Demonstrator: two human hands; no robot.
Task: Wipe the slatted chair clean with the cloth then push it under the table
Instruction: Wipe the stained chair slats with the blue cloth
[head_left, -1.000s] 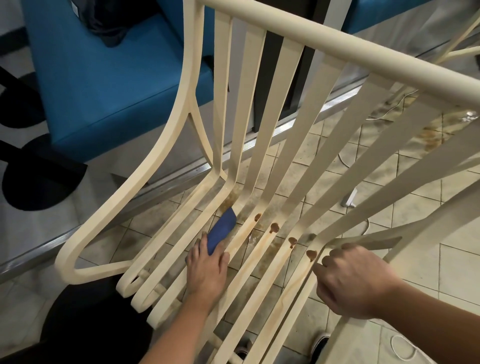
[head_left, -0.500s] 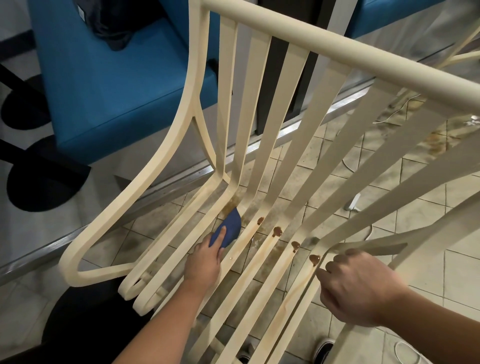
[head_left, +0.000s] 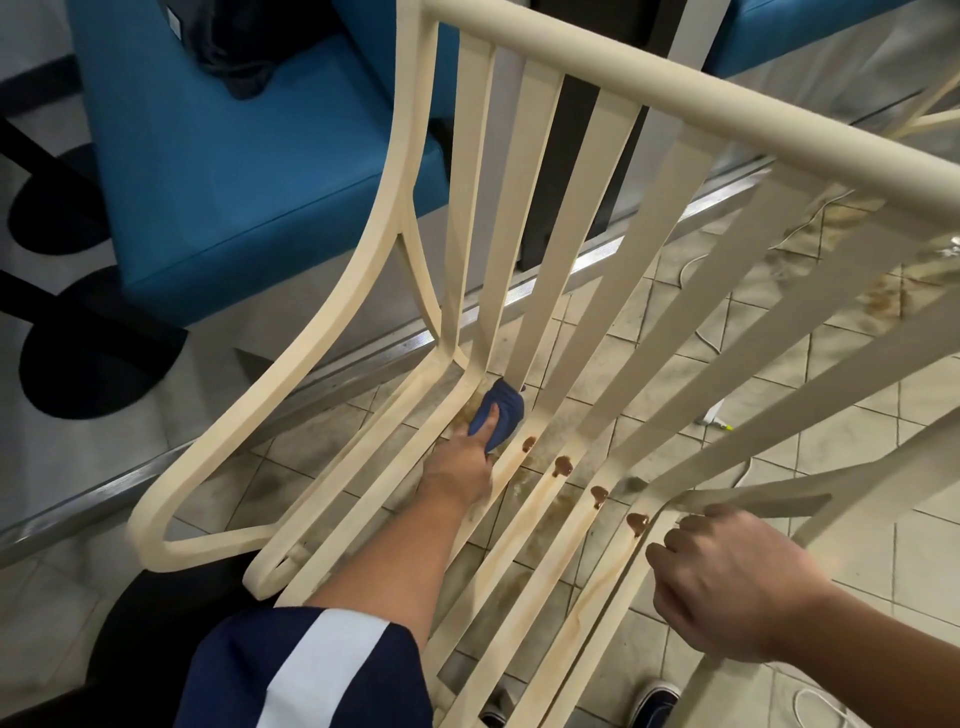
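Floor: I see stained beige tiles (head_left: 670, 374), with a metal strip (head_left: 363, 358) dividing them from smooth grey flooring.
Furniture: blue bench (head_left: 234, 171), black round bases (head_left: 88, 358) beside it.
Clutter: white cables (head_left: 711, 338) on the tiles.

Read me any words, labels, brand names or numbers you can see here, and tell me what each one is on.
No text can be read in this picture.
The cream chair, the blue cloth and the blue seat show no print.
A small pale tag on that seat is too blurred to read.
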